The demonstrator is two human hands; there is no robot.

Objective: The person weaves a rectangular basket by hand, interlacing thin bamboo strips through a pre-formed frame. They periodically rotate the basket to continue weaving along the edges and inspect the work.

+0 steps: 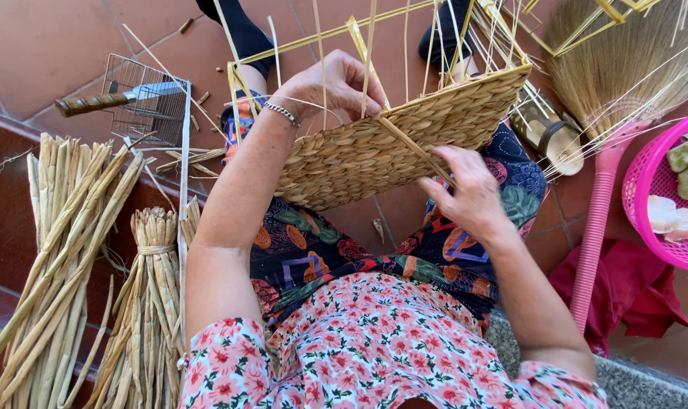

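The woven basket panel [393,140] rests tilted on the person's lap, upright straw stakes at its far edge. The left hand [336,87] curls closed over that far edge among the stakes; the right hand [469,189], wrist bent, pinches a flat straw strand [408,144] lying across the weave.

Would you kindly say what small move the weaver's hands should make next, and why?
Probably draw the strand through: the right hand pinches it against the woven panel, while the left hand steadies the upright stakes at the unfinished edge.
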